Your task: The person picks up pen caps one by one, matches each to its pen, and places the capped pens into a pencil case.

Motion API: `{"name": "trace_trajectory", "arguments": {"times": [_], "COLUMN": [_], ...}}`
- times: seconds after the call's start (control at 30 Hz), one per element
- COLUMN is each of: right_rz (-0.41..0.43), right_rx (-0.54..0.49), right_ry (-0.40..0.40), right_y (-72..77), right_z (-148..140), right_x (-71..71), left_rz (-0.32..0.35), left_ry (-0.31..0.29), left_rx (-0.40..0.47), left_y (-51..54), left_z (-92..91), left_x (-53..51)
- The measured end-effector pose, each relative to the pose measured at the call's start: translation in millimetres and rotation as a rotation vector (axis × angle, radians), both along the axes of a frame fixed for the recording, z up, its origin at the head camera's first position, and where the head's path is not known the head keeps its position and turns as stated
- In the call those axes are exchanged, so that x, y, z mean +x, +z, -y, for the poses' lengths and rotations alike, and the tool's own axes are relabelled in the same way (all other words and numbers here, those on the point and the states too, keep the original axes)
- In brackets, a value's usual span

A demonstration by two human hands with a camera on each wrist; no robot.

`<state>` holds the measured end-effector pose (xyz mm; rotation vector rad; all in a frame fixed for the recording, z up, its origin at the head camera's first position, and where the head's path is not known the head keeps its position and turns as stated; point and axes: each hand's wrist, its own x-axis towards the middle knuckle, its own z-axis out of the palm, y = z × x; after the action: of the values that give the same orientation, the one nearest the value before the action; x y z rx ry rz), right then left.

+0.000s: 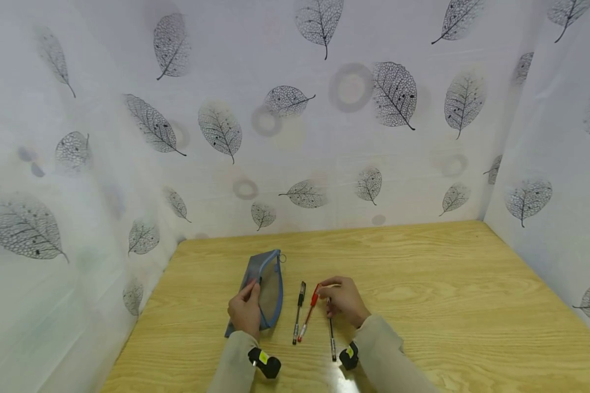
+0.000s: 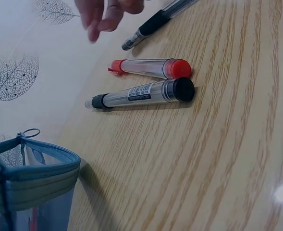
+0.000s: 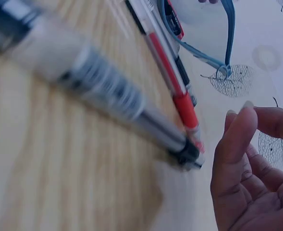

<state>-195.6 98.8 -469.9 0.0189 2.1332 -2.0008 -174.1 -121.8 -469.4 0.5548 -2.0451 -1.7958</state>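
Observation:
My left hand [image 1: 246, 311] pinches the edge of a blue-trimmed, see-through pencil case [image 1: 253, 268], its mouth gaping to the right. Beside the case lie a black pen [image 1: 299, 312] and a red pen [image 1: 308, 315], close together. Another black pen [image 1: 332, 341] lies farther right, partly under my right hand [image 1: 348, 303]. In the right wrist view, that hand [image 3: 256, 183] has bent fingers, the thumb near the index finger, and nothing between them. Something red and black [image 3: 174, 19] shows inside the case; its kind is unclear.
The light wood table [image 1: 447, 300] runs up to a white backdrop [image 1: 324, 147] printed with leaves, which also lines both sides. A small metal ring [image 1: 283, 258] hangs at the case's far end. Black wrist cameras are strapped to both sleeves.

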Motion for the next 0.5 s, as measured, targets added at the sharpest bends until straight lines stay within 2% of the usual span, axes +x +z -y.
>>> {"name": "trace_trajectory", "arguments": {"times": [0.5], "right_rz": [0.071], "right_rx": [0.096], "right_ry": [-0.091], "right_y": [-7.1], "right_z": [-8.9], "right_x": [6.5], "left_rz": [-0.006], "left_ry": [-0.004], "left_rx": [0.017], "left_y": [-0.7], "left_z": [-0.3], "left_x": [0.3]}}
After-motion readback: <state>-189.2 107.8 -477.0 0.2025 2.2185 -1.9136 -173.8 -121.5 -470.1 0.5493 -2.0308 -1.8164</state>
